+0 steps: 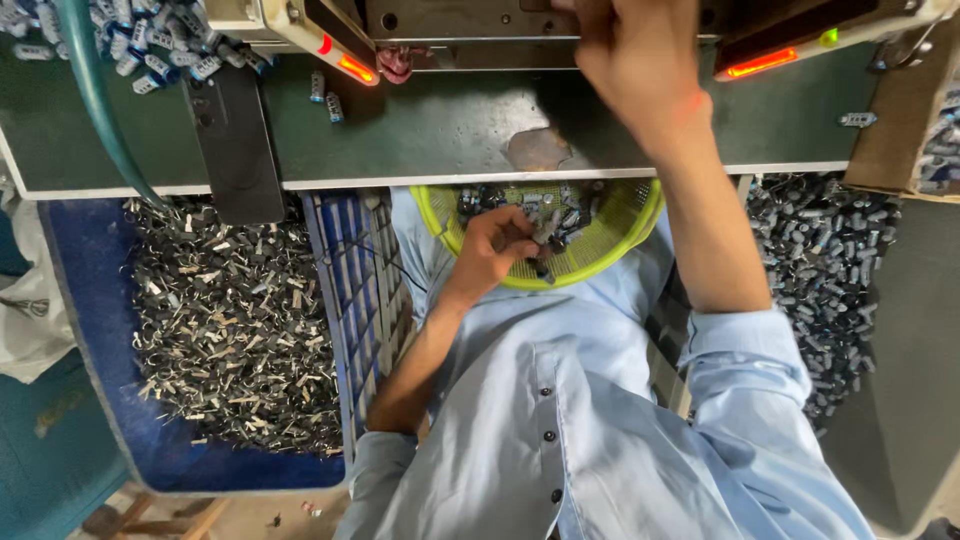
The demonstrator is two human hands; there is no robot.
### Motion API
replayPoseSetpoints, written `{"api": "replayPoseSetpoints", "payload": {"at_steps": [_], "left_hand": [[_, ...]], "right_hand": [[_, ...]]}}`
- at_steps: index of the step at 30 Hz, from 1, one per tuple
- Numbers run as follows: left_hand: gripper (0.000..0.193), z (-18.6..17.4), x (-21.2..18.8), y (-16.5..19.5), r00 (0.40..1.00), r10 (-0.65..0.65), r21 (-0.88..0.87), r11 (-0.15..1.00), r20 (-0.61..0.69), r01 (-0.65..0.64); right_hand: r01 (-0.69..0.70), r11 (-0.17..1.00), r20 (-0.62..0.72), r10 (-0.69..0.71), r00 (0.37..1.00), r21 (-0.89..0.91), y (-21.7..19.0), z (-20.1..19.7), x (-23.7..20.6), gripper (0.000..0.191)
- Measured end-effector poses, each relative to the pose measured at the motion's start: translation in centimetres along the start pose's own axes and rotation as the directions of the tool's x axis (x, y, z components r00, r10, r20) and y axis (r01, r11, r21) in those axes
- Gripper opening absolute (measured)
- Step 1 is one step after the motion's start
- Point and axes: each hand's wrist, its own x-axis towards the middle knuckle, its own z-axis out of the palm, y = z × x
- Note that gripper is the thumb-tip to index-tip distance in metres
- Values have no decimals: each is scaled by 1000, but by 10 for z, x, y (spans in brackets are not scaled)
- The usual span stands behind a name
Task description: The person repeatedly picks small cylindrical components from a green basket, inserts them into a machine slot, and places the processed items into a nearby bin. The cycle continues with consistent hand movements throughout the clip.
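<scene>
While my left hand (500, 245) pinches small capacitors (548, 225) in the yellow-green basket (630, 225) at six o'clock, I'd keep my right hand (635, 55), closed at the press (470, 25) at twelve, steady.

Basket (620, 245) in lap under table (450, 130); crate (80, 330) left.

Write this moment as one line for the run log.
left hand: picking small parts in yellow basket | right hand: at machine, grip unclear | green table
</scene>
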Motion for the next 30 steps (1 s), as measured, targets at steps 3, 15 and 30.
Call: {"api": "replayPoseSetpoints", "payload": {"at_steps": [3,15,30], "left_hand": [[21,3,-9,18,985,155,260,957,-76,-130],[26,24,-14,39,761,646,724,499,57,-477],[8,12,-50,52,795,557,782,596,-240,-183]], "right_hand": [[232,972,-126,-235,964,-37,-35,-22,-34,25],[-513,-6,372,696,614,858,-76,71,-241,26],[-354,-443,567,611,552,823,-58,64,-193,34]]}}
